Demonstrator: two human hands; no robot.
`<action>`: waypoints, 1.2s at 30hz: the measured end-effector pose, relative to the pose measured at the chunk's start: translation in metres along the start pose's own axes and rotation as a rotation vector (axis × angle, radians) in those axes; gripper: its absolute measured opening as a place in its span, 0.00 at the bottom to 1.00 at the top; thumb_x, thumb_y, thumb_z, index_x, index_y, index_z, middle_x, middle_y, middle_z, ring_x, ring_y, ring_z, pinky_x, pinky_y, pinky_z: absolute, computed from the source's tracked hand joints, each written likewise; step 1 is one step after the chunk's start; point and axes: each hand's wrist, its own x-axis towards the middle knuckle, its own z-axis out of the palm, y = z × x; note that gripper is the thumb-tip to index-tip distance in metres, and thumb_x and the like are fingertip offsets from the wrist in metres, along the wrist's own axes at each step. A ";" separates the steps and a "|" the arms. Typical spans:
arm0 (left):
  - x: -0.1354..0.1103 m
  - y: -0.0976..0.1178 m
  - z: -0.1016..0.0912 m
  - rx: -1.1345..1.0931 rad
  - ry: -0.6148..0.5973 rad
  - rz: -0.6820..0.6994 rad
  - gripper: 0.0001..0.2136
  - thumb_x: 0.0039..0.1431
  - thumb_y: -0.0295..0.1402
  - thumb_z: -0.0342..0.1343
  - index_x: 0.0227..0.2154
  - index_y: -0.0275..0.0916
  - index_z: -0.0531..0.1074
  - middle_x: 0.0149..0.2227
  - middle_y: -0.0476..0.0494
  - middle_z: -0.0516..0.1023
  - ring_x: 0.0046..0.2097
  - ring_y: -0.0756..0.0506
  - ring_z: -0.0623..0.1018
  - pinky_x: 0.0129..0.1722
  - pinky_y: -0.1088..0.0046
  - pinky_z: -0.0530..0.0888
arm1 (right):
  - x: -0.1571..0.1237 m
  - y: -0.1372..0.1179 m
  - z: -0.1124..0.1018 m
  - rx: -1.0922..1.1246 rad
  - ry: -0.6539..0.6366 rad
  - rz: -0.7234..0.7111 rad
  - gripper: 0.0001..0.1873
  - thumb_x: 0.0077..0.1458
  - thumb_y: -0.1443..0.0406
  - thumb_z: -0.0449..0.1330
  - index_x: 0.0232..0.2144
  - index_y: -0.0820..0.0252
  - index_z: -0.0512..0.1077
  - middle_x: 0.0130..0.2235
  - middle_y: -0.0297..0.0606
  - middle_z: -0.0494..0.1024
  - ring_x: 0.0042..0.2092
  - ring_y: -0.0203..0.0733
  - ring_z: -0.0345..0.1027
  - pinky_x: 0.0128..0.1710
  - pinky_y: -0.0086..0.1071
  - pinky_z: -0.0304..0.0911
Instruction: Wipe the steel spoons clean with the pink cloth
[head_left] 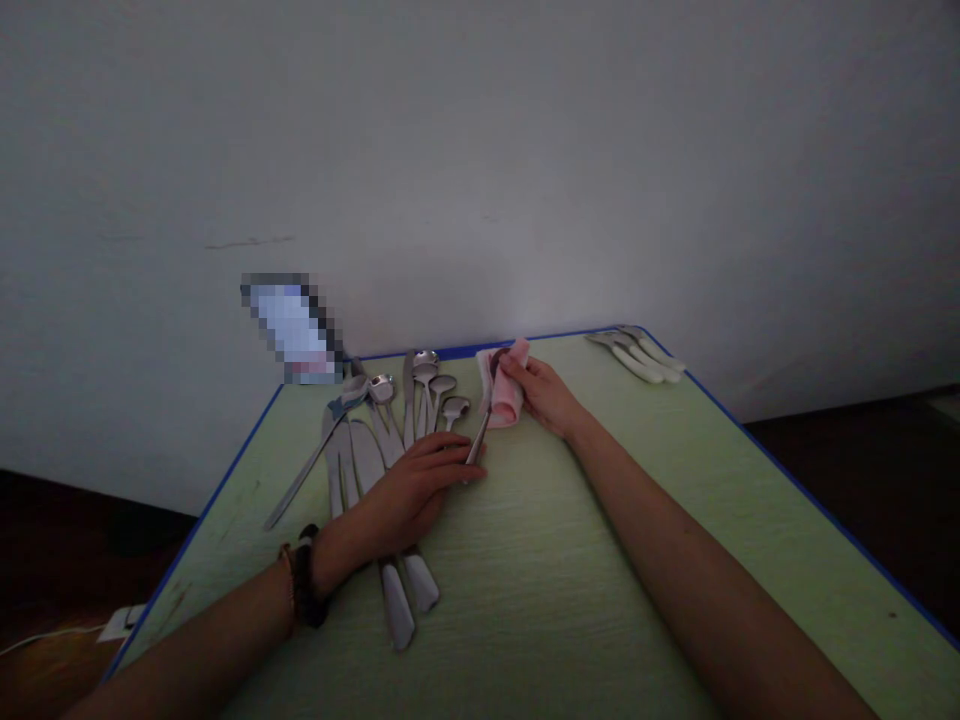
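Observation:
My left hand [420,485] has its fingers closed on the handle of a metal spoon [478,442], which slants up and away. The spoon's dark oval head lies against a pink and white cloth [508,398]. Pinched in my right hand [544,392] is that cloth, folded about the spoon's head. Under and beyond my left hand lie several loose metal pieces: knives with broad handles [397,610], a fork [307,470] and small spoons [455,408]. My left forearm and hand hide part of them.
Several white-handled utensils [637,358] lie together at the table's back right corner. A blurred-out device with a bright screen [292,325] stands at the back left. The green table [570,610] has a blue edge and meets a grey wall [525,160].

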 end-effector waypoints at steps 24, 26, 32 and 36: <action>0.004 0.009 -0.005 -0.068 0.163 -0.038 0.19 0.56 0.17 0.41 0.47 0.38 0.67 0.47 0.40 0.73 0.52 0.45 0.70 0.53 0.62 0.68 | -0.002 -0.006 0.004 0.079 0.030 0.047 0.21 0.36 0.51 0.67 0.27 0.61 0.71 0.25 0.30 0.69 0.28 0.33 0.58 0.30 0.29 0.56; 0.004 0.009 -0.005 -0.072 0.150 -0.047 0.20 0.56 0.16 0.40 0.47 0.37 0.67 0.47 0.39 0.73 0.52 0.46 0.70 0.53 0.63 0.68 | -0.001 -0.005 0.004 0.078 0.027 0.049 0.21 0.37 0.51 0.67 0.28 0.61 0.71 0.24 0.29 0.69 0.28 0.33 0.58 0.30 0.29 0.56; 0.005 0.006 -0.005 -0.037 -0.001 -0.026 0.27 0.51 0.15 0.41 0.52 0.40 0.66 0.50 0.42 0.73 0.54 0.44 0.68 0.55 0.59 0.65 | -0.002 -0.005 0.003 0.052 0.012 0.042 0.22 0.38 0.51 0.66 0.29 0.61 0.71 0.25 0.30 0.69 0.28 0.33 0.59 0.29 0.29 0.57; 0.005 0.008 -0.005 0.050 -0.092 -0.029 0.34 0.46 0.13 0.41 0.57 0.45 0.63 0.56 0.46 0.69 0.57 0.43 0.64 0.57 0.56 0.63 | -0.002 -0.004 0.003 0.025 0.005 0.022 0.21 0.39 0.51 0.65 0.29 0.61 0.71 0.24 0.30 0.68 0.28 0.33 0.58 0.29 0.29 0.57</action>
